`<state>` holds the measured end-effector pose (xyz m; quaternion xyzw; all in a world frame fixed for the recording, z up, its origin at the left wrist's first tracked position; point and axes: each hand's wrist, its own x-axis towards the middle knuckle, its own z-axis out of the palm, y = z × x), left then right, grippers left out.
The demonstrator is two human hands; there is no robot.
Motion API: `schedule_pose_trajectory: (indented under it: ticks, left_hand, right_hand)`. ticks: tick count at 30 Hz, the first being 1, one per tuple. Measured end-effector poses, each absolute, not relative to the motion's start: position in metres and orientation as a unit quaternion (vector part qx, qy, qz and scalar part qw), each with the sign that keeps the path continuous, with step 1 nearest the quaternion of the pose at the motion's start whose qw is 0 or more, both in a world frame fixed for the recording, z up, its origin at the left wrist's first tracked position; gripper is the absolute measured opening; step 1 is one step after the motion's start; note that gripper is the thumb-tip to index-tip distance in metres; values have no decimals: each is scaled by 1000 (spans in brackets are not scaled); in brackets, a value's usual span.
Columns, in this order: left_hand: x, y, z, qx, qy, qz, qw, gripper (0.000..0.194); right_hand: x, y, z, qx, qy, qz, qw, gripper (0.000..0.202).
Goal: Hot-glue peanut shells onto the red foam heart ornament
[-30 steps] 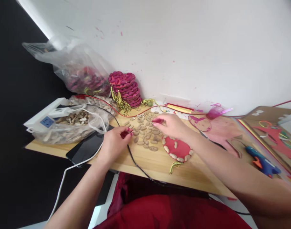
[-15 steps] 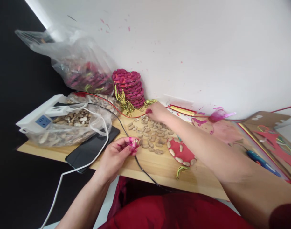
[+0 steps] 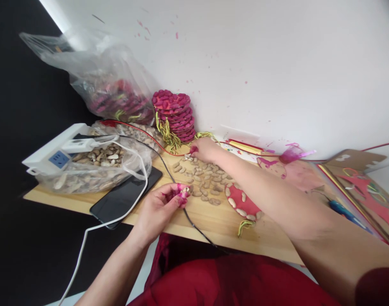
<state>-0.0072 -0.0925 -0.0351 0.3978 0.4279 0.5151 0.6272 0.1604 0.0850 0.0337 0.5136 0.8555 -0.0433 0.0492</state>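
My left hand [image 3: 160, 209], its fingertips stained pink, pinches a pale peanut shell [image 3: 185, 190] above the wooden table. My right hand [image 3: 204, 150] reaches to the far side of the scattered peanuts [image 3: 209, 173], fingers closed and pointing down beside some whitish shell bits [image 3: 188, 157]. What those fingers hold, if anything, is hidden. Under my right forearm lies a red disc [image 3: 250, 206], partly covered by the arm. Peanuts line its rim, one sits inside, and a yellow-green tassel [image 3: 245, 227] hangs from its near side.
Pink peanut-covered pieces [image 3: 175, 117] are stacked by the wall, left of a plastic bag [image 3: 98, 55]. A shell-filled bag [image 3: 86, 178], white power strip [image 3: 58, 148] and phone [image 3: 124, 197] sit left. A black cable [image 3: 194, 227] crosses the table. A blue tool [image 3: 347, 214] lies right.
My right hand has shifted slightly left, towards the shell bits. My left hand keeps its pinch on the peanut shell, and the view has moved a little.
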Motion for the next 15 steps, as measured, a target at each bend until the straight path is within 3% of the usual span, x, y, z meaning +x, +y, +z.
schedule_pose_trajectory:
  ticks: [15]
  left_hand:
    - [-8, -92, -37, 407, 425, 518, 621, 40]
  right_hand:
    - [169, 83, 36, 529, 845, -42, 65, 17]
